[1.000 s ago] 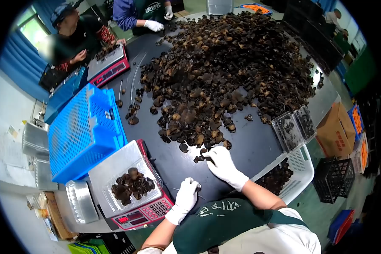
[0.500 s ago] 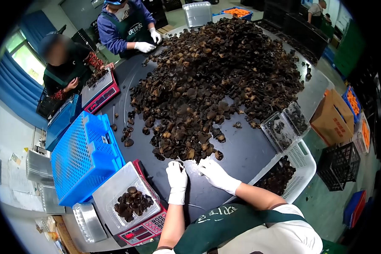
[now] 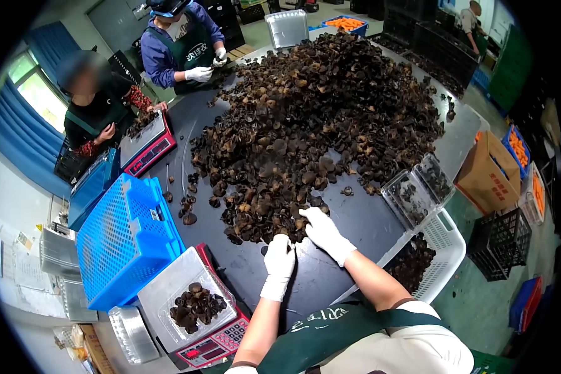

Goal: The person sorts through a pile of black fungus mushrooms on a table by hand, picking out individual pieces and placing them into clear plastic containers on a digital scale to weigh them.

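A large heap of dark brown wood ear mushrooms (image 3: 330,93) covers much of the grey table (image 3: 368,218). My left hand (image 3: 279,262), in a white glove, is at the heap's front edge with its fingers curled in. A dark wood ear piece shows beside those fingers and seems to be in their grip. To its right, my gloved right hand (image 3: 327,235) reaches over the near edge of the heap with fingers apart, touching the mushrooms. On my left, a clear tray of wood ears (image 3: 196,307) rests on a red-framed scale (image 3: 221,340).
Blue crates (image 3: 124,240) and stacked clear trays (image 3: 133,333) stand at left. At right are open clear boxes (image 3: 417,190), a white basket (image 3: 452,252) and a cardboard box (image 3: 489,171). Two people (image 3: 181,47) (image 3: 93,103) work across the table, one by another scale (image 3: 149,149).
Both my hands have moved: the left a little up and right, the right forward onto the heap's edge. Across the table, a co-worker's gloved hands have shifted slightly.
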Demonstrator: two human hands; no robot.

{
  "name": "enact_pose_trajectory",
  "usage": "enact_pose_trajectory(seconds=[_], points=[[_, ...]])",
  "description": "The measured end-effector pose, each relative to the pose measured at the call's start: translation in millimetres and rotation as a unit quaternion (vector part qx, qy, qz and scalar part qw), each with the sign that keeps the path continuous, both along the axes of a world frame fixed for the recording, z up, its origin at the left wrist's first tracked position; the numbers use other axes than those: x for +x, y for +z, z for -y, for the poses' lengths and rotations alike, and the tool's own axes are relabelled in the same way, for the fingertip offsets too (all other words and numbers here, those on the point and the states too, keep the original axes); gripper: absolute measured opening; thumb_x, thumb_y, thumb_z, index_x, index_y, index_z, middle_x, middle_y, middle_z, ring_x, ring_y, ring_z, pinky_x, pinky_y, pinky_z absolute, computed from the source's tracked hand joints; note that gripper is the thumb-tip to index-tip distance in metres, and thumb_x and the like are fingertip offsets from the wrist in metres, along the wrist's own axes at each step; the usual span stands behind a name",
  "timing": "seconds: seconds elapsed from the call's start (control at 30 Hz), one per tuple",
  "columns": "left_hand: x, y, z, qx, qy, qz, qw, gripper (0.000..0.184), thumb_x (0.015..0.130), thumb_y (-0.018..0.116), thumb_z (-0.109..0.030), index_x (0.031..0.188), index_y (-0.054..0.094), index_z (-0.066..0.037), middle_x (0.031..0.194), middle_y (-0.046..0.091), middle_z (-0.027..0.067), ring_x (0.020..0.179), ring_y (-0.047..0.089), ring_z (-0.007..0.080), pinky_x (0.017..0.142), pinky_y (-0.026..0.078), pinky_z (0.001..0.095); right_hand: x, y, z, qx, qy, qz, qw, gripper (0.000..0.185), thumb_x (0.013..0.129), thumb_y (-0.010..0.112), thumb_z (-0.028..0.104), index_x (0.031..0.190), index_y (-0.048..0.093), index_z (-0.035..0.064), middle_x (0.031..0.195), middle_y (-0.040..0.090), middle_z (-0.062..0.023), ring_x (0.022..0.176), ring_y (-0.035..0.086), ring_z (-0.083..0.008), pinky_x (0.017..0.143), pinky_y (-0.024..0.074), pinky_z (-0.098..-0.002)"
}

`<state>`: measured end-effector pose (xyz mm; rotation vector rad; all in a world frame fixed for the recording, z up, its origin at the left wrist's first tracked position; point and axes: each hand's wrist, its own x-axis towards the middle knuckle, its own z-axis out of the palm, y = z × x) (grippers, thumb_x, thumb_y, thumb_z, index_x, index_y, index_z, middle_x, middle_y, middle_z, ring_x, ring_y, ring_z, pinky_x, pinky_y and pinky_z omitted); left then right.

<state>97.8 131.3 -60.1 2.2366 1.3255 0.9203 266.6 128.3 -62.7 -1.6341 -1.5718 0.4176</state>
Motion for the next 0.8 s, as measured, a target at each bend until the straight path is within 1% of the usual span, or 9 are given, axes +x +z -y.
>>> enact_pose_trajectory(seconds=[0.17, 0.23, 0.4, 0.53, 0.57, 0.63, 0.7, 0.77, 0.8], points=[[-21.7, 10.2, 21.6, -0.016, -0.061, -0.003, 0.998, 0.014, 0.073, 0.063, -0.007, 0.085, 0.055, -0.007, 0.083, 0.059, 0.0122, 0.079, 0.060, 0.0326, 0.070, 0.049, 0.0363, -8.1, 21.0, 17.3, -0.149, 0.172, -0.049, 0.973, 0.026, 0.077, 0.058, 0.009, 0.103, 0.062, 0.0077, 0.103, 0.065, -0.0137, 0.100, 0.061, -0.0326, 0.089, 0.0480, -0.0392], [-36.1, 31.5, 30.1, -0.208, -0.073, -0.043, 0.974, 0.016, 0.073, 0.065, -0.009, 0.086, 0.056, -0.007, 0.081, 0.059, 0.0116, 0.077, 0.060, 0.0307, 0.069, 0.048, 0.0341, -9.3, 27.2, 27.9, -0.155, 0.180, -0.033, 0.971, 0.023, 0.078, 0.059, 0.011, 0.102, 0.062, 0.0078, 0.101, 0.065, -0.0132, 0.099, 0.061, -0.0315, 0.087, 0.0486, -0.0387], [-61.8, 12.6, 37.4, -0.260, 0.004, 0.229, 0.938, 0.013, 0.083, 0.061, -0.002, 0.094, 0.053, -0.003, 0.074, 0.056, 0.0010, 0.067, 0.053, 0.0109, 0.064, 0.047, 0.0258, 2.3, 46.9, 35.4, -0.142, 0.073, -0.294, 0.942, 0.021, 0.087, 0.063, 0.014, 0.102, 0.063, -0.0009, 0.099, 0.067, -0.0094, 0.088, 0.062, -0.0154, 0.080, 0.0497, -0.0285], [-69.5, 32.4, 33.9, -0.469, 0.059, 0.378, 0.796, 0.029, 0.089, 0.054, 0.002, 0.118, 0.055, -0.004, 0.082, 0.058, 0.0006, 0.060, 0.050, 0.0062, 0.049, 0.040, 0.0192, 11.2, 60.8, 37.4, -0.205, 0.039, -0.645, 0.735, 0.020, 0.087, 0.065, 0.013, 0.104, 0.064, 0.0020, 0.098, 0.064, -0.0071, 0.082, 0.058, -0.0104, 0.066, 0.0473, -0.0230], [-69.0, 30.7, 34.8, -0.468, 0.061, 0.381, 0.795, 0.029, 0.089, 0.054, 0.002, 0.118, 0.055, -0.004, 0.082, 0.058, 0.0006, 0.060, 0.050, 0.0062, 0.049, 0.040, 0.0192, 12.3, 59.1, 38.9, -0.208, 0.041, -0.642, 0.737, 0.020, 0.087, 0.065, 0.013, 0.104, 0.064, 0.0020, 0.098, 0.064, -0.0071, 0.082, 0.058, -0.0104, 0.066, 0.0473, -0.0230], [-67.0, 27.9, 36.9, -0.483, 0.049, 0.460, 0.744, 0.034, 0.090, 0.054, 0.001, 0.124, 0.053, -0.003, 0.086, 0.058, 0.0024, 0.059, 0.052, 0.0079, 0.048, 0.041, 0.0195, 13.0, 59.8, 42.3, -0.239, 0.081, -0.779, 0.574, 0.020, 0.091, 0.059, 0.015, 0.107, 0.062, 0.0032, 0.097, 0.064, -0.0078, 0.081, 0.059, -0.0132, 0.066, 0.0485, -0.0236], [-66.4, 28.5, 39.7, -0.492, 0.037, 0.459, 0.739, 0.039, 0.091, 0.054, 0.001, 0.129, 0.052, -0.002, 0.090, 0.058, 0.0030, 0.061, 0.053, 0.0092, 0.050, 0.044, 0.0202, 7.2, 53.7, 44.3, -0.245, 0.033, -0.796, 0.552, 0.024, 0.094, 0.051, 0.018, 0.111, 0.059, 0.0038, 0.095, 0.064, -0.0076, 0.078, 0.060, -0.0155, 0.061, 0.0495, -0.0242], [-62.7, 37.8, 43.2, -0.534, 0.056, 0.480, 0.694, 0.039, 0.091, 0.054, -0.001, 0.130, 0.052, -0.003, 0.093, 0.059, 0.0021, 0.065, 0.055, 0.0100, 0.054, 0.047, 0.0211, 10.3, 24.0, 43.8, -0.263, 0.110, -0.861, 0.422, 0.030, 0.095, 0.049, 0.020, 0.119, 0.056, 0.0043, 0.099, 0.065, -0.0125, 0.075, 0.064, -0.0227, 0.059, 0.0575, -0.0314], [-63.8, 35.8, 44.3, -0.546, 0.039, 0.489, 0.679, 0.040, 0.090, 0.056, -0.002, 0.130, 0.052, -0.004, 0.095, 0.058, 0.0012, 0.070, 0.057, 0.0109, 0.058, 0.050, 0.0234, 6.2, 25.7, 44.4, -0.260, 0.119, -0.862, 0.419, 0.037, 0.097, 0.046, 0.029, 0.123, 0.052, 0.0043, 0.103, 0.063, -0.0123, 0.075, 0.062, -0.0230, 0.056, 0.0543, -0.0286]])
